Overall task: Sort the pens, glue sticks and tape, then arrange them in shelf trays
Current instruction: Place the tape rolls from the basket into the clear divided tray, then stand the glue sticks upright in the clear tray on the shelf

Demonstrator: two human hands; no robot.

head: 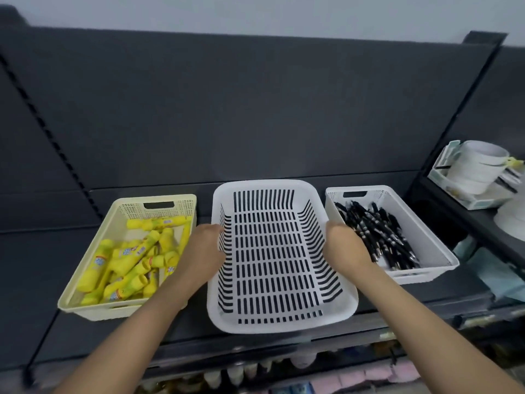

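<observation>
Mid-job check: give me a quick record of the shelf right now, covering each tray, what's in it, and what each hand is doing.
left position: cream tray, holding a loose heap of yellow glue sticks
middle position: slotted white basket, nothing in it
right position: white tray, holding black pens
hands: left hand grips the basket's left rim; right hand grips its right rim
tape: white rolls, likely tape, on the neighbouring shelf at far right

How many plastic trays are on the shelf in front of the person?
3. A cream tray of glue sticks on the left, an empty white slotted tray in the middle, and a white tray of pens on the right.
</observation>
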